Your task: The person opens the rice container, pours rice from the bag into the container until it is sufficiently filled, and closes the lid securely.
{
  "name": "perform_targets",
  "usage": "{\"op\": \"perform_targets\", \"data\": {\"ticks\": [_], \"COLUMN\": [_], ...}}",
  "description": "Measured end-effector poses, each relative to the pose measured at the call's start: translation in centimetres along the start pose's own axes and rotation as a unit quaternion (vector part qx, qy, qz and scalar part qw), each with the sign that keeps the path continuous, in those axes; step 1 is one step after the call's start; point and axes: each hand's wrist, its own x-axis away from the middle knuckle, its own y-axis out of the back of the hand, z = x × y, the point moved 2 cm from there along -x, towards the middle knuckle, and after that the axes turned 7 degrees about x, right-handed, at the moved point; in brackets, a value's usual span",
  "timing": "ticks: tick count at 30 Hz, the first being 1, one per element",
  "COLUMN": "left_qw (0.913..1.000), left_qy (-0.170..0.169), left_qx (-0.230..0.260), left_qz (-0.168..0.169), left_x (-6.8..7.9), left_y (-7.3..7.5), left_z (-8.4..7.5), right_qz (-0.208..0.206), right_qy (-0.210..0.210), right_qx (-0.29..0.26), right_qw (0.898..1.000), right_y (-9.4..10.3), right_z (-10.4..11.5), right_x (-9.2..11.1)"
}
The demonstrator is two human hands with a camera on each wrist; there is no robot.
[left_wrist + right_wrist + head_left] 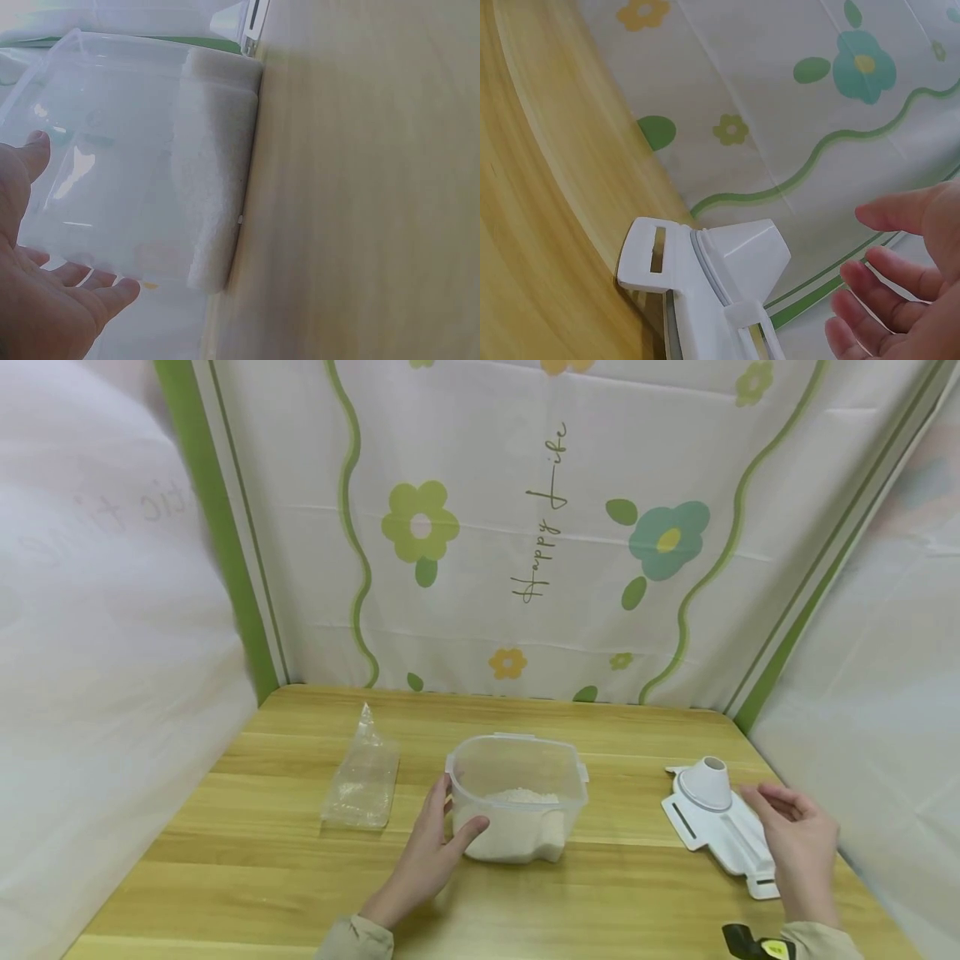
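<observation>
A clear plastic container (pixel 517 777) stands without a lid on the table, partly filled with white grain-like stuff (pixel 517 839) that looks like rice. My left hand (pixel 431 843) lies at its left front corner, thumb in front and fingers along the left side. In the left wrist view those fingers (pixel 112 300) are spread and fairly straight beside the clear wall. My right hand (pixel 802 839) hovers by a white plastic lid-like part (pixel 738 839) with a cone-shaped spout (pixel 708 781). The right wrist view shows its fingers loosely bent, apart from the spout, holding nothing.
A crumpled transparent plastic bag (pixel 363 781) lies left of the container. Printed fabric (pixel 495 568) hangs behind the wooden table (pixel 247 877), and pale fabric walls (pixel 885 710) close in both sides.
</observation>
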Motion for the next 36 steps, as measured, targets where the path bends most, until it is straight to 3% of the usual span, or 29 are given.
{"op": "perform_targets", "data": {"ticks": [6, 17, 36], "left_qw": [0.9999, 0.9999, 0.9998], "left_qy": [0.014, 0.01, 0.017], "left_qx": [0.006, 0.005, -0.001], "left_qz": [0.002, 0.001, 0.002], "left_x": [0.0, 0.0, 0.1], "left_y": [0.0, 0.0, 0.0], "left_z": [-0.1, -0.2, -0.2], "right_qz": [0.002, -0.006, -0.011], "right_qy": [-0.007, -0.028, -0.019], "right_qx": [0.008, 0.019, 0.055], "right_qw": [1.0, 0.999, 0.998], "right_y": [0.5, 0.9, 1.0], "right_z": [-0.8, -1.8, -2.7], "right_x": [-0.5, -1.1, -1.8]}}
